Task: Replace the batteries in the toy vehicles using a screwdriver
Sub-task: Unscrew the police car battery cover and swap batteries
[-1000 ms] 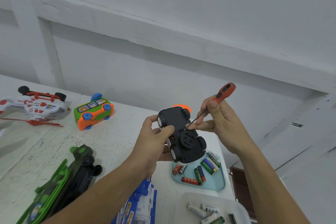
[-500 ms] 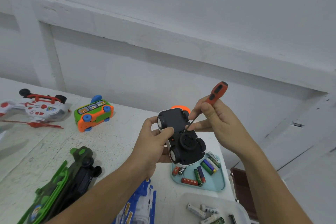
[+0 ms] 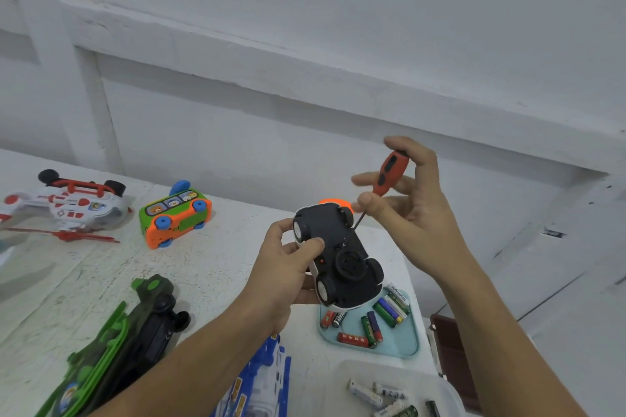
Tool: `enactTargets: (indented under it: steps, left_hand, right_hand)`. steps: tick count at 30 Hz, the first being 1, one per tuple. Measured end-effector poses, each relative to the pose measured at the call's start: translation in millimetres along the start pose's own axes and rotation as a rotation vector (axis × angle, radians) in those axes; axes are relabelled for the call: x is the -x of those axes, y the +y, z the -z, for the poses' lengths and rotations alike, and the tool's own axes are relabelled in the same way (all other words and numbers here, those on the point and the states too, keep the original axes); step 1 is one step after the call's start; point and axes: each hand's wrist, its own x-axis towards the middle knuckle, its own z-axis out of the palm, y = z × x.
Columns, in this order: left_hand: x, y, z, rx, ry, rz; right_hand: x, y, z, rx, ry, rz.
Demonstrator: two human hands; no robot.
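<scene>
Your right hand (image 3: 410,210) pinches the screwdriver (image 3: 389,173) by its handle, tip at the edge of the upturned car (image 3: 325,223), which your left hand (image 3: 288,271) grips above the tray (image 3: 403,344). Seat the tip squarely and press along the shaft before turning, so it cannot slip.

The white painted, scuffed table (image 3: 216,274) carries an upturned white plastic helicopter with a red rotor (image 3: 64,210) well to the left of the left hand (image 3: 288,267). A green-and-orange plastic bus (image 3: 176,213) stands nearer that hand. Beside the left forearm lie a dark green camouflage toy vehicle (image 3: 135,332) and a blue-and-white plastic toy (image 3: 264,379). Below the right hand (image 3: 406,206) sit a pale blue square tray (image 3: 403,344) and, nearer the wearer, a clear plastic tray (image 3: 443,389).
</scene>
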Motion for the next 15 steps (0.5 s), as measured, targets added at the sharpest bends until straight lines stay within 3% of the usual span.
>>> enactTargets:
  steps: [6,15]
  left_hand:
    - [0.2,-0.7,-0.2,-0.007,0.004,0.004]
    - [2.4,0.7,-3.6,-0.01,0.002,-0.005]
  right_hand:
    - [-2.3,-2.8,-1.5,-0.118,0.242,0.145]
    - [-5.5,-19.7,-3.7,-0.176,0.341,0.218]
